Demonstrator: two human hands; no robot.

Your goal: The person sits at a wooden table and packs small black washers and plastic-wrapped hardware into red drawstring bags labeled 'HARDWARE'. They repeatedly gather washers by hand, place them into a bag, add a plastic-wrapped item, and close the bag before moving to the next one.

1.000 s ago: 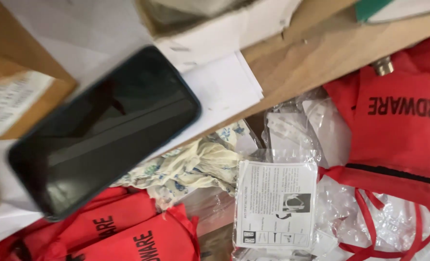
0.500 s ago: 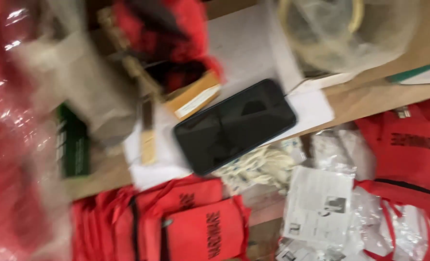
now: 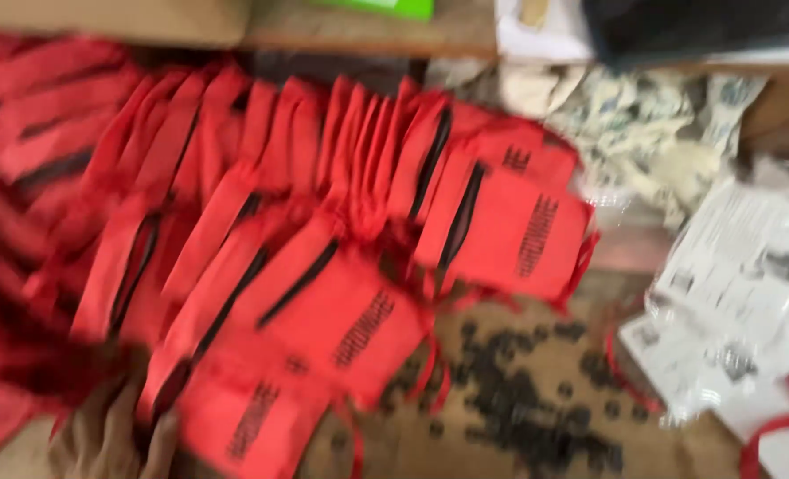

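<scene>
Red fabric pouches (image 3: 324, 266) are lying overlapped in a long fanned row across the left and middle of the frame, each with a black zip and dark lettering on its face; the shingled lay is suggesting a batch stacked for counting or filling, though that is a judgement. Small dark pieces (image 3: 519, 399), possibly washers or nuts, are lying scattered on the brown surface just below and right of the row; motion blur is preventing a firm identification. Clear bags with printed leaflets (image 3: 731, 284) are lying at the right, beside the pouches, with a red cord (image 3: 767, 435) crossing the lower corner. A patterned cloth (image 3: 643, 133) is lying crumpled above them, near a black flat object (image 3: 696, 27) resting on white paper (image 3: 536, 27) at the top edge, cut off by the frame. A green item (image 3: 386, 7) is showing only as a sliver at the top.

Neither hand is appearing in view; whether the fingers are apart, together or gripping anything cannot be told. The whole frame is smearing; the left end of the row is dissolving into red streaks.
</scene>
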